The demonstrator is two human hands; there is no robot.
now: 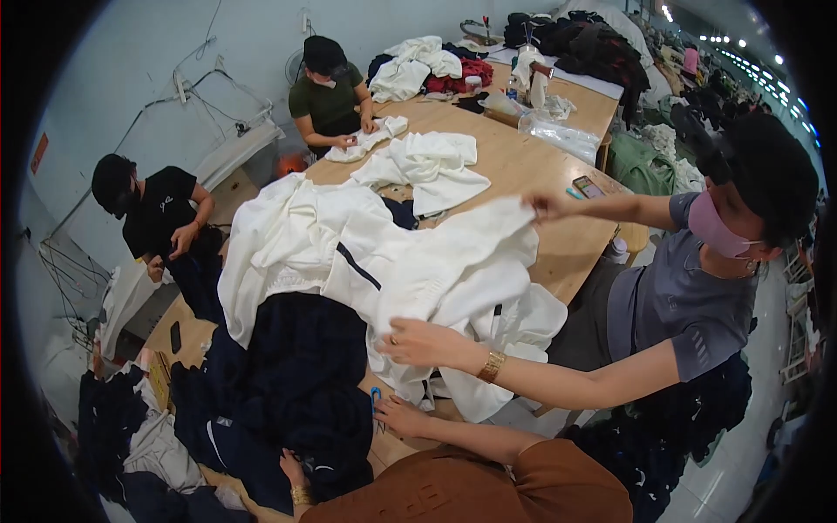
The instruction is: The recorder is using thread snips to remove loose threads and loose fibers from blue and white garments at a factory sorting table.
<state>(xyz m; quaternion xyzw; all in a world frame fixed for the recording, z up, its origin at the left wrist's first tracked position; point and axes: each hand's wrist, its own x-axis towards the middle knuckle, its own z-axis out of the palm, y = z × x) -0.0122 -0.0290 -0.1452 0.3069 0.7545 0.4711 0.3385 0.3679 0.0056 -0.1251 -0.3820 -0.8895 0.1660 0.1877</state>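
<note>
My left hand [295,472] is at the lower edge of a navy garment [305,375], its fingers closed on the dark cloth; part of them is hidden in it. White marks show on the navy fabric. My right hand [405,417] rests on the wooden table to the right of that garment. Its fingers stretch toward small blue thread snips [376,397], very close to them; I cannot tell whether they touch. Just beyond lies a large heap of white garments [427,270] with dark stripes.
At right, a masked co-worker [680,288] spreads a white garment with both hands. Two more people [161,209] work on the far left side. A phone [175,337] lies left on the table [558,248]. Dark and grey clothes [161,453] pile up at lower left.
</note>
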